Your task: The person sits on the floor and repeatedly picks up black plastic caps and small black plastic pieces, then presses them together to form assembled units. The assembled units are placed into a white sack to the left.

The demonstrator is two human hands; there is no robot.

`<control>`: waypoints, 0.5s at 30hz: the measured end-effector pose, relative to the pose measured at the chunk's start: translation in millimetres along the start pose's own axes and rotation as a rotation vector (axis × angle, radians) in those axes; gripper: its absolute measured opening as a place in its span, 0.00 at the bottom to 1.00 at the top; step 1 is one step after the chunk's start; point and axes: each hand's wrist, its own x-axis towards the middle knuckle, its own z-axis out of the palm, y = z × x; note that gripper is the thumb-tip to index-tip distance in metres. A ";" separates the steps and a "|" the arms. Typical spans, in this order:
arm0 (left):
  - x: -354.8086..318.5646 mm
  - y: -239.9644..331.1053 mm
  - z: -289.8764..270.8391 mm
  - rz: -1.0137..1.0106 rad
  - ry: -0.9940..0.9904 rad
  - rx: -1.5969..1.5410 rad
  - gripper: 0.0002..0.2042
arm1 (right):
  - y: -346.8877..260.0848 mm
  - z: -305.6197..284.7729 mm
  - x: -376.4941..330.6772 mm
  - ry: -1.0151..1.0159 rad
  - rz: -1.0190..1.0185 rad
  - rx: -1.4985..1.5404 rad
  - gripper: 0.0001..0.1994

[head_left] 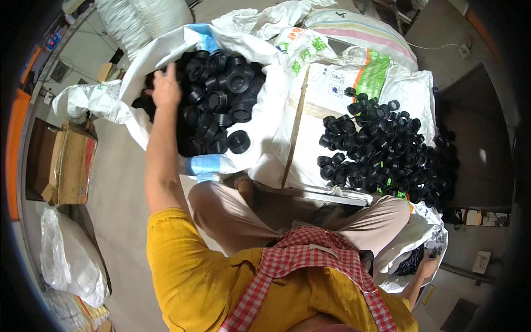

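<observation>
My left hand (165,87) reaches into an open white woven sack (264,119) at the upper left, its fingers apart over the contents. Large black plastic ring-shaped fittings (239,82) fill that sack, and I see nothing held in this hand. Far down at the lower right, my right hand (427,266) is at the edge of another white sack (394,283), with thin black pieces (409,262) inside. Its fingers are closed around a small dark piece too small to name. Smaller black plastic caps (381,141) lie heaped on the sack-covered work surface (304,160) to the right.
A wooden strip (297,130) runs along the work surface between sack and heap. Stuffed sacks (362,33) stand behind. On the left are a cardboard box (73,163) and a clear plastic bag (72,257). My knees (224,213) are under the front edge.
</observation>
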 end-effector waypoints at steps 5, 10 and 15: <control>29.9 -10.5 -15.8 -0.114 -0.425 -0.071 0.43 | 78.0 76.1 -15.3 -0.497 0.083 -0.029 0.50; -48.0 70.4 -74.7 0.396 0.130 -0.105 0.31 | 36.7 33.3 -15.6 -0.509 0.039 -0.378 0.45; -201.8 145.7 -113.9 0.699 -0.217 -0.189 0.16 | -75.0 -37.6 19.5 0.482 -0.489 0.220 0.18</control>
